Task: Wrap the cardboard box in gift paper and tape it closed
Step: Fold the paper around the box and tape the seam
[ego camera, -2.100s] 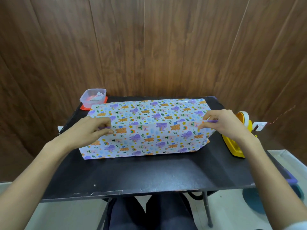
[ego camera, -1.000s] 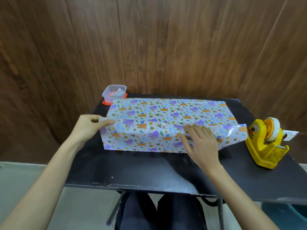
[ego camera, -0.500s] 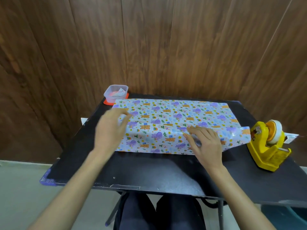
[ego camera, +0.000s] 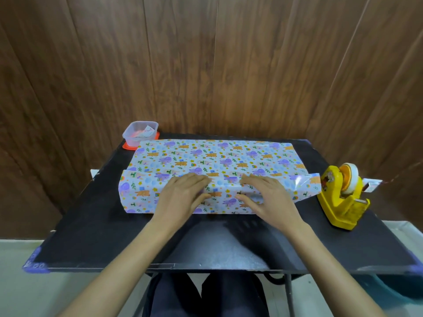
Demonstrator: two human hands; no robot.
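Black bench [ego camera: 91,227], with a dark wood-panel wall [ego camera: 206,65] behind it. The box [ego camera: 219,156] lay lengthwise across the middle of the bench, nearer the back edge. It was fully covered in paper [ego camera: 139,195] printed with purple, orange and blue figures on white. No cardboard showed.

A paper edge ran as an overlap along the box's top, close to the front edge. At the right end a loose glossy flap [ego camera: 305,186] stuck out past the box, just beside the dispenser [ego camera: 336,202]. I could not tell whether they touched. At the left end the paper stood a little proud of the box.

The left hand [ego camera: 183,195] lay palm down on the overlap near the centre. Its fingers were straight and close together, pointing up and to the right, and it gripped nothing.

The right hand [ego camera: 266,195] also lay palm down, flat on the same seam. Its fingers were straight and slightly spread, and the thumb lay on the front face. The fingertips of the two hands were near each other but apart.

The dispenser was yellow, carried a tape roll, and stood at the bench's right side. A clear tub [ego camera: 140,132] sat on a red lid [ego camera: 126,146] at the back-left corner, just behind the box, with scraps inside. Purple tape [ego camera: 35,266] marked the bench's front-left corner. Dark trousers [ego camera: 206,298] showed below the front edge.
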